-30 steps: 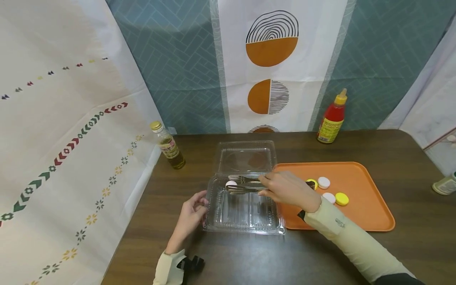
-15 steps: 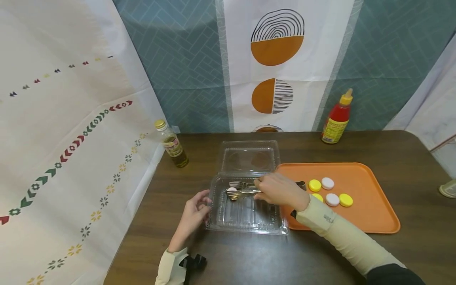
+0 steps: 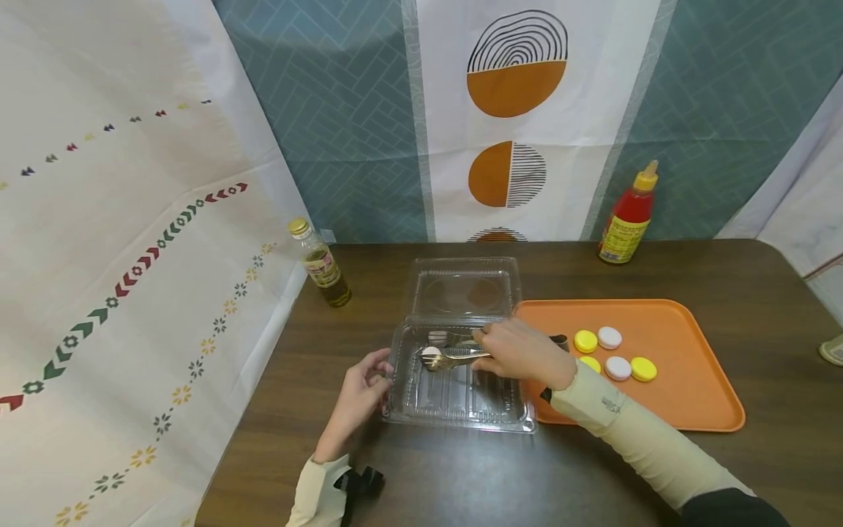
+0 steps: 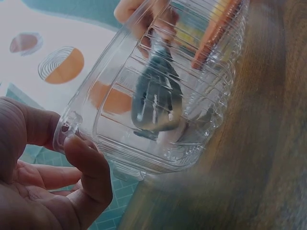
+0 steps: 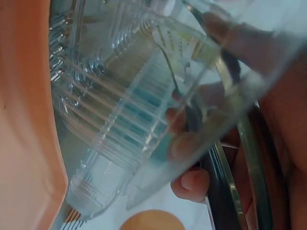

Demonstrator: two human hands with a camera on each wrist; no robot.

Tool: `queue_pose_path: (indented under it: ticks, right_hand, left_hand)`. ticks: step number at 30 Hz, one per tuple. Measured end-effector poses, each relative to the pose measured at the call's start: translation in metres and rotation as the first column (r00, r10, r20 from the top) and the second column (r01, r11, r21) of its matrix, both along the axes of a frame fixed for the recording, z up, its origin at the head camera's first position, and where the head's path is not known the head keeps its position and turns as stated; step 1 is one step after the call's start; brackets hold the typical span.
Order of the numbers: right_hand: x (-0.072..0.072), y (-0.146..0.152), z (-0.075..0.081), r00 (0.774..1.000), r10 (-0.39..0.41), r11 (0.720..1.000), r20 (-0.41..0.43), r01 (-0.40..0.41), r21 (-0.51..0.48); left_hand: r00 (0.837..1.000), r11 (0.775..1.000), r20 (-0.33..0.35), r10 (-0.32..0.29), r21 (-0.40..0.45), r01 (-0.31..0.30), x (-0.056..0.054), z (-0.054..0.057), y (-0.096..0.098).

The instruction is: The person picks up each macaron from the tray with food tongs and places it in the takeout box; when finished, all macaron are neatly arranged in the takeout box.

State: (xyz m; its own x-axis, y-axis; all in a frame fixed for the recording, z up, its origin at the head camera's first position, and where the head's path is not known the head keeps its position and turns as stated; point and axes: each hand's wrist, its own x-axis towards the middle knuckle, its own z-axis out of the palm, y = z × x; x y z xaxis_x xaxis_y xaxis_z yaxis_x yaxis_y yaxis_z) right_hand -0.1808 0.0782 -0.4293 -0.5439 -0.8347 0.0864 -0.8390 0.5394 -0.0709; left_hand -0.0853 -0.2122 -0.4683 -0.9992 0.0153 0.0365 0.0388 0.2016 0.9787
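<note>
A clear plastic clamshell container (image 3: 454, 417) lies on the table with its lid (image 3: 465, 267) folded back. My left hand (image 3: 358, 399) pinches the left rim between thumb and finger, as the left wrist view shows at the corner tab. With my right hand (image 3: 527, 353) I grip metal serving tongs (image 3: 454, 360), whose fork-like ends reach into the container. A small white round piece (image 3: 431, 352) sits between or beside those ends, near the left wall; whether they touch it I cannot tell. Through the plastic, the left wrist view shows the tongs' broad slotted end (image 4: 156, 103).
An orange tray (image 3: 691, 395) at the right bears several yellow discs (image 3: 643, 369) and white discs (image 3: 617, 367). An oil bottle (image 3: 324, 271) stands at the back left. Toward the back right is a red sauce bottle (image 3: 626, 219). Another container (image 3: 833, 350) shows at the right edge.
The tongs' front end has swung slightly toward me, and its two ends now stand farther apart around the white piece. My left hand keeps its place on the rim.
</note>
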Motion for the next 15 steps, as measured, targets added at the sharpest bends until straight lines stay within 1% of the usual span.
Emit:
queue_pose_path:
  ticks: [8,15]
  right_hand:
    - [0.005,0.011,0.006,0.998,-0.023,1.0,-0.05,0.023,0.002]
    - [0.016,0.026,0.013,0.996,-0.081,0.996,-0.026,0.08,-0.034]
  left_hand:
    - [1.0,1.0,0.003,-0.002,-0.004,0.002,-0.002,0.001,0.001]
    - [1.0,1.0,0.021,0.0,0.006,0.0,0.0,0.0,0.0]
